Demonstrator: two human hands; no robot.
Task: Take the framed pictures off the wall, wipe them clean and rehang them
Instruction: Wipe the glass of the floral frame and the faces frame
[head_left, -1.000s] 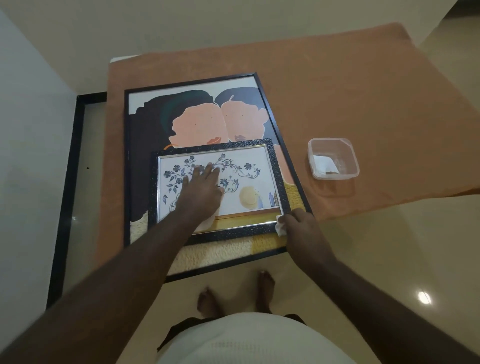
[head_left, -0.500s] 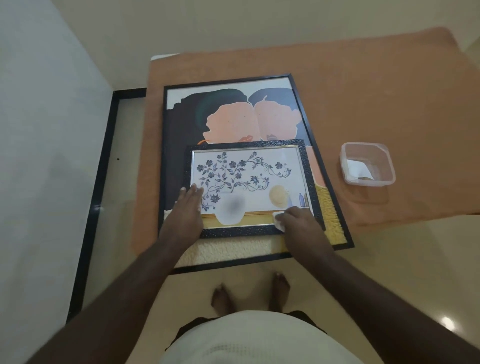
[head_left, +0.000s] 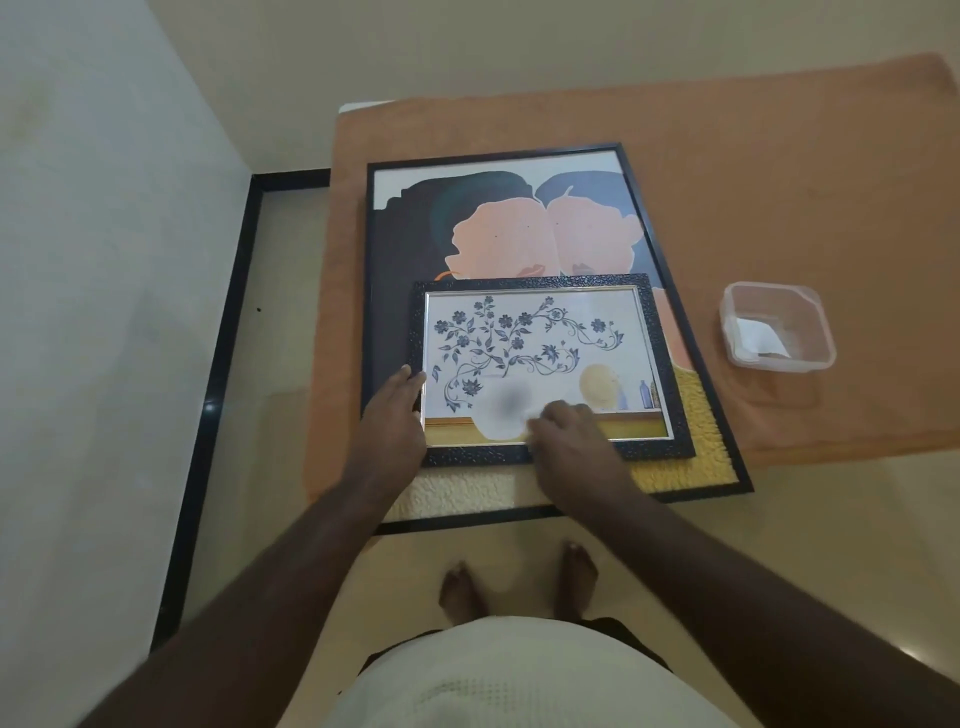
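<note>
A small picture (head_left: 540, 338) with a dark textured frame and a blue flower print lies flat on top of a large black-framed picture (head_left: 498, 223). Both lie on an orange towel (head_left: 753, 182) spread over a low surface. My left hand (head_left: 392, 415) rests flat on the small frame's lower left corner, fingers straight. On the glass near its lower edge, my right hand (head_left: 563, 431) holds a small white wipe (head_left: 537, 413), mostly hidden under the fingers.
A clear plastic tub (head_left: 776, 327) holding a white wipe stands on the towel to the right of the pictures. White walls rise at the left and back. A black floor border (head_left: 218, 364) runs along the left. My bare feet (head_left: 514, 582) stand on glossy cream tiles.
My left hand slid from the middle of the glass to the frame's lower left corner. My right hand moved with the wipe from the lower right corner leftward onto the glass.
</note>
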